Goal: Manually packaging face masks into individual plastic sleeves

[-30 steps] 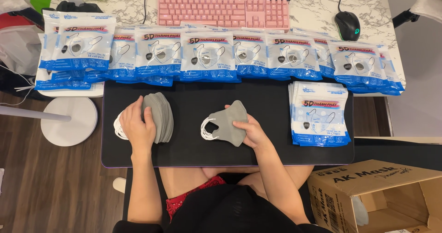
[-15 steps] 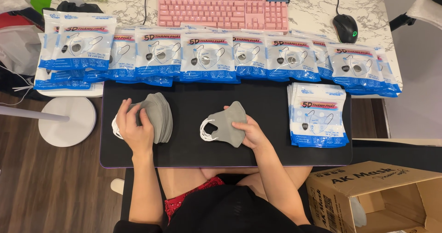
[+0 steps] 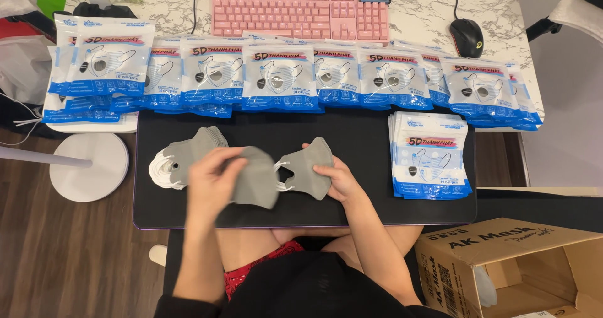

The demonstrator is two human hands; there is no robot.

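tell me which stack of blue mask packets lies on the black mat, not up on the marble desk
The stack of packets at the mat's right end, beside the right hand. The other packets lie in an overlapping row along the marble desk.

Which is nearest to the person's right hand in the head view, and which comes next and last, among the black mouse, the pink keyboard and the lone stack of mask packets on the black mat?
From the right hand:
1. Stack of mask packets, on the mat to its right.
2. Pink keyboard, straight ahead on the marble desk.
3. Black mouse, at the far right corner.
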